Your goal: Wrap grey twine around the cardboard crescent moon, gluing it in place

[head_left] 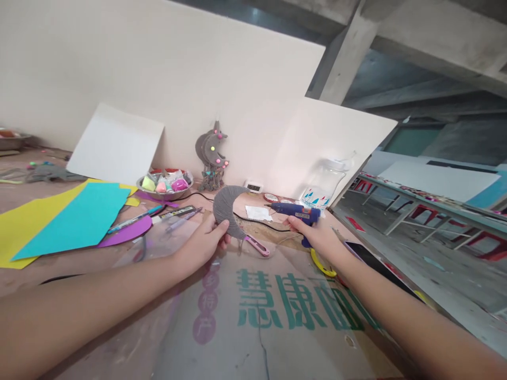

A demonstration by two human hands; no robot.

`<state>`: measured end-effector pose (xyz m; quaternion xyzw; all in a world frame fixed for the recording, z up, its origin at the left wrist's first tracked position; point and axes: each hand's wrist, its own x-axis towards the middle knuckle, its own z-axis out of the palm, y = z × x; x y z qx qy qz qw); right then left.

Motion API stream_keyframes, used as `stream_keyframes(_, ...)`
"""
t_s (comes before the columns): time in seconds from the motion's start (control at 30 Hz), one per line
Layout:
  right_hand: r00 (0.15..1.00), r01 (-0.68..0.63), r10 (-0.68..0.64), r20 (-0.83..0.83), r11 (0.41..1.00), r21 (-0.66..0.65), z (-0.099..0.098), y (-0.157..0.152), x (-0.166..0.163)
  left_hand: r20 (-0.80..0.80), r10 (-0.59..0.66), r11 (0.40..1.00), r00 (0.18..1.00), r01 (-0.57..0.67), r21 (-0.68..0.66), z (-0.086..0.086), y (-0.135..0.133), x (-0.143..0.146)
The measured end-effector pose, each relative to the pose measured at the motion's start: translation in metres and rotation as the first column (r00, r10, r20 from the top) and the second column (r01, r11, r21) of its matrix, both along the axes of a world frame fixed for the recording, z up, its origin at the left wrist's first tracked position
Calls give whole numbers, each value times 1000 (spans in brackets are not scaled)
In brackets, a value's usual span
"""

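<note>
My left hand (212, 237) holds a crescent moon shape (226, 211) wrapped in grey yarn, its fingers closed round the lower left edge. A slim pink handle (257, 246) with a slot shows at the crescent's lower tip; whether it is joined to it, I cannot tell. My right hand (317, 232) is closed at the blue hot glue gun (295, 210), whose nozzle points left. Part of the gun's grip is hidden by the hand. Below it lie yellow-handled scissors (321, 264), partly covered by my right forearm.
A finished-looking grey moon ornament (213, 150) leans on the back board. Left are a metal bowl of clay (174, 191), turquoise paper (75, 219) and pens (134, 219). A clear plastic jug (322, 182) and a phone-like black slab (380, 269) stand or lie right. Printed plastic sheeting (222, 338) covers the front.
</note>
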<state>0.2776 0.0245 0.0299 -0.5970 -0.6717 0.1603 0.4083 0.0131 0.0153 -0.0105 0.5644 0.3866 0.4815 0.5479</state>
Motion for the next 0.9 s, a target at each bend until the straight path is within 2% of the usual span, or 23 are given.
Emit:
stream_keyframes(0.17, 941, 198, -188, 283, 980, -9, -1, 46, 3, -25, 3, 1000, 1000, -3, 4, 2, -1, 0)
stream_keyframes(0.33, 896, 219, -169, 410, 973, -78, -16, 85, 2, -83, 8, 996, 997, -1, 86, 6, 1, -2)
stream_keyframes(0.47, 832, 231, -139, 536, 967, -107, -17, 83, 7, -83, 8, 993, 997, 2, 115, 4, 4, -4)
stream_keyframes(0.57, 761, 237, -180, 623, 971, -9, -5, 63, 11, -54, 9, 995, 999, -4, 102, 2, 5, -4)
stream_keyframes(0.63, 688, 163, -226, 690, 974, 157, 2, 45, 10, -35, 21, 996, 999, -17, 91, 2, 5, -5)
stream_keyframes(0.7, 691, -12, -186, 698, 963, 269, 4, 27, 3, -21, 28, 996, 999, -26, 84, 2, 6, -5)
stream_keyframes(0.77, 775, -172, -17, 632, 956, 236, 1, 11, -10, -2, 30, 996, 1000, -29, 86, 3, 5, -5)
stream_keyframes(0.83, 839, -237, 133, 528, 962, 135, -7, -3, -26, 11, 35, 995, 999, -36, 91, 5, 5, -6)
stream_keyframes(0.9, 827, -322, 251, 503, 945, 58, -16, -13, -41, 6, 44, 995, 999, -44, 92, 7, 4, -6)
